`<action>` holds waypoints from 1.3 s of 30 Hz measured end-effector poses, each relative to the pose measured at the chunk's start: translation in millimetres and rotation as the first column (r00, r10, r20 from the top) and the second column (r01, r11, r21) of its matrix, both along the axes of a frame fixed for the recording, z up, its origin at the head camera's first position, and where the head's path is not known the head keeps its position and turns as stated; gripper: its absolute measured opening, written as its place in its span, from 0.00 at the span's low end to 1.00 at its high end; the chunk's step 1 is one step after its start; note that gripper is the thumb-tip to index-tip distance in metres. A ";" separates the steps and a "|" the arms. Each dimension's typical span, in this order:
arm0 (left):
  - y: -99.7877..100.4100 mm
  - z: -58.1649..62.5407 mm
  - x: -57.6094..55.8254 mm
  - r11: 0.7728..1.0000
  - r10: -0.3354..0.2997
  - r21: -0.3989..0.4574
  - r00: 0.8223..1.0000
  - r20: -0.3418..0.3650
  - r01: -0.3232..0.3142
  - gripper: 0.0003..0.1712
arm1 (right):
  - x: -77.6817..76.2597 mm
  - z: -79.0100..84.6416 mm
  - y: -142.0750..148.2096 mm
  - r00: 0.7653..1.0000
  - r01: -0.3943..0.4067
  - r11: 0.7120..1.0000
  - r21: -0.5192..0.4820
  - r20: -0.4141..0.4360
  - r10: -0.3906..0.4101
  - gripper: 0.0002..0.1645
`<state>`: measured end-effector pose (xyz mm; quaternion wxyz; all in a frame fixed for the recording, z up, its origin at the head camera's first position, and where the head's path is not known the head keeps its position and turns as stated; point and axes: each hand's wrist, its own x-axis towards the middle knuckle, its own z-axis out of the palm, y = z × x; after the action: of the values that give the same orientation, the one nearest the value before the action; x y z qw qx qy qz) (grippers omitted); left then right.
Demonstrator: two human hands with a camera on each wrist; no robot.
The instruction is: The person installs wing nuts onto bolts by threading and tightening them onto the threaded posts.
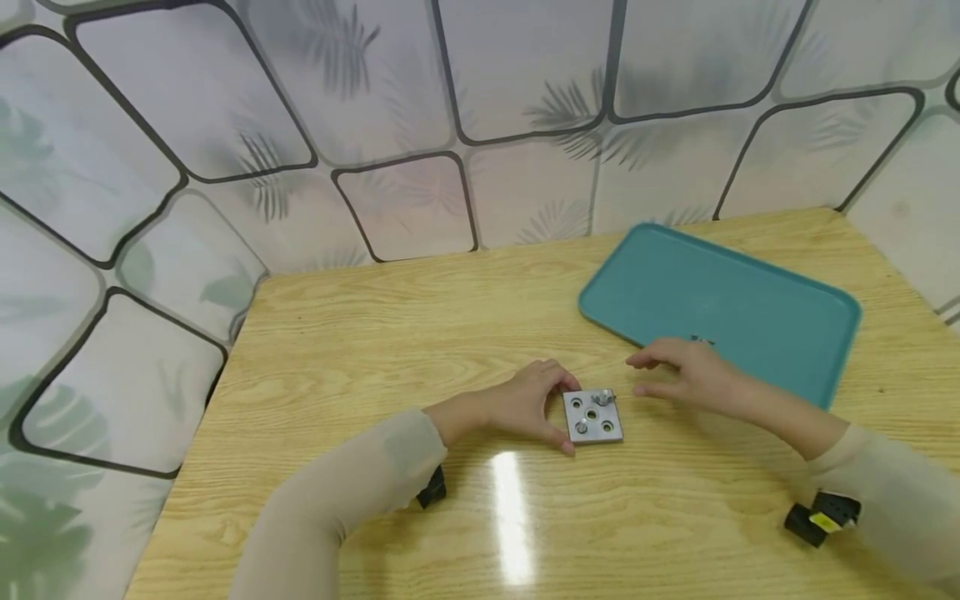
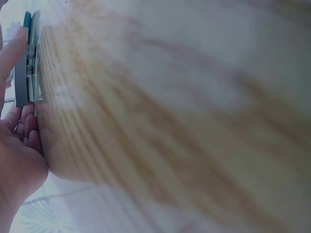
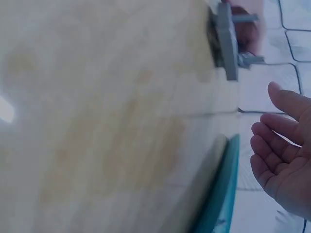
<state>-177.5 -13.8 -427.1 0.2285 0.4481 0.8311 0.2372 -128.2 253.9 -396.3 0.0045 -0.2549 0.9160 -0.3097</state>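
Note:
A square metal plate (image 1: 606, 413) with several round holes lies before me, seen edge-on in both wrist views. One bolt (image 1: 582, 426) stands up near its front left corner, and another bolt (image 1: 603, 398), with something attached that is too small to tell, stands at the back right. My left hand (image 1: 521, 406) holds the plate at its left side, thumb by the front corner and fingers by the back one. To the right of the plate, and apart from it, my right hand (image 1: 697, 379) hovers with fingers loosely bent and nothing between them.
A teal tray (image 1: 757, 296) lies at the back right, partly behind my right hand. Small dark metal pieces (image 1: 702, 340) sit on it, just above that hand. The wooden table (image 1: 390, 333) meets a patterned curtain (image 1: 525, 183) at the back.

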 end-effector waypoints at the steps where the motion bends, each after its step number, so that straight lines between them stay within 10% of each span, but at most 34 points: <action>1: 0.0 -0.3 0.1 1.000 0.001 0.001 1.000 0.004 -0.001 0.43 | -1.6 1.6 3.0 0.999 0.006 1.000 0.003 -0.031 -0.006 0.17; 25: -0.7 2.7 -1.7 1.000 -0.015 0.013 0.999 0.028 0.015 0.39 | -27.1 14.7 60.4 0.946 0.245 0.959 0.141 0.184 -0.269 0.17; 39: 0.1 0.9 0.0 1.000 -0.010 0.013 1.000 0.014 0.010 0.44 | -37.4 1.3 82.7 0.937 0.240 0.948 0.210 0.207 -0.283 0.17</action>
<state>-177.4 -13.7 -426.1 0.2325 0.4520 0.8257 0.2446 -165.7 336.6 -395.0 0.0945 -0.0907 0.9591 -0.2508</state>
